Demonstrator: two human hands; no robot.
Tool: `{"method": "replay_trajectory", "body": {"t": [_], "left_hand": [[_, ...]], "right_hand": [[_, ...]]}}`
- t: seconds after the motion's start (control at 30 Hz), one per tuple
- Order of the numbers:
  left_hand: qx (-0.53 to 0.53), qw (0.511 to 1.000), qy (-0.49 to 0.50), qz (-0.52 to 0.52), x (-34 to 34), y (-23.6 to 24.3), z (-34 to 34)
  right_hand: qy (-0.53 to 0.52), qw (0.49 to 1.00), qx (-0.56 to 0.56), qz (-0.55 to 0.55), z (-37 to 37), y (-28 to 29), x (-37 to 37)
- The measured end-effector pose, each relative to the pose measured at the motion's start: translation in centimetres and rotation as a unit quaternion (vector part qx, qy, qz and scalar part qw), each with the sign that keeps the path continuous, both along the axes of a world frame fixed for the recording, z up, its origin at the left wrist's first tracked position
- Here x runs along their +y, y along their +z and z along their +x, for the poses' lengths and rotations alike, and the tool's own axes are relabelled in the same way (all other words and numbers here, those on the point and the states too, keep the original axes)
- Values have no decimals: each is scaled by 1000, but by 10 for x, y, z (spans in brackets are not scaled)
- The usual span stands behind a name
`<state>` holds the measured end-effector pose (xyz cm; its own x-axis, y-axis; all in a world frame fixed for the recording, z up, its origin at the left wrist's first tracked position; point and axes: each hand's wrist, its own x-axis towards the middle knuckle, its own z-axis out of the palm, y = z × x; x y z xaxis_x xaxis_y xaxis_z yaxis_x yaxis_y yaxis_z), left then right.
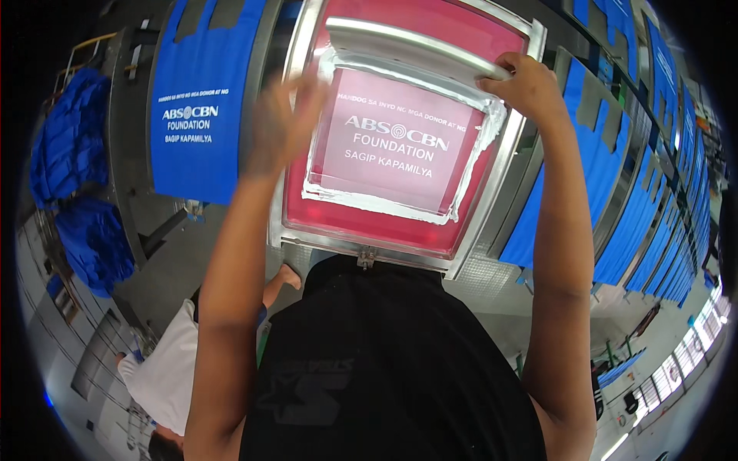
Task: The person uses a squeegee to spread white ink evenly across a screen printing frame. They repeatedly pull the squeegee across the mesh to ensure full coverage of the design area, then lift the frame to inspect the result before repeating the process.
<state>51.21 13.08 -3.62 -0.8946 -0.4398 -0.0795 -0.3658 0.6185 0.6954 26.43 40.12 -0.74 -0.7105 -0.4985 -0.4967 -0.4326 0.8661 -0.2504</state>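
Note:
A metal screen-printing frame (481,260) with red mesh (459,238) sits in front of me, with a pale stencil panel (392,188) bearing lettering in its middle, bordered by smeared white ink (359,203). A metal squeegee (411,46) lies across the top of the panel, and my right hand (523,86) is closed round its right end. My left hand (286,115) is blurred at the frame's left side, just below the squeegee's left end; I cannot tell whether its fingers are closed or touch anything.
Printed blue bags (201,169) lie on boards either side, with a long row at right (615,246). Crumpled blue bags (77,138) hang at far left. A co-worker (161,369) in a white shirt is at lower left; a bare foot (290,276) shows near the frame.

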Motion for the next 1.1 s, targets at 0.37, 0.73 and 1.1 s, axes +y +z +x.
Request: {"method": "replay_trajectory", "body": {"t": [0.37,0.73,1.1], "left_hand": [[-337,823,30,457,192,-29,257],[-233,869,-25,436,189,10,260],[-215,899,-53,378,196,-19,265]], "right_hand": [[145,984,-27,-102,-1,-26,-33],[137,985,55,-92,76,9,-20],[143,979,91,-115,317,41,53]]}}
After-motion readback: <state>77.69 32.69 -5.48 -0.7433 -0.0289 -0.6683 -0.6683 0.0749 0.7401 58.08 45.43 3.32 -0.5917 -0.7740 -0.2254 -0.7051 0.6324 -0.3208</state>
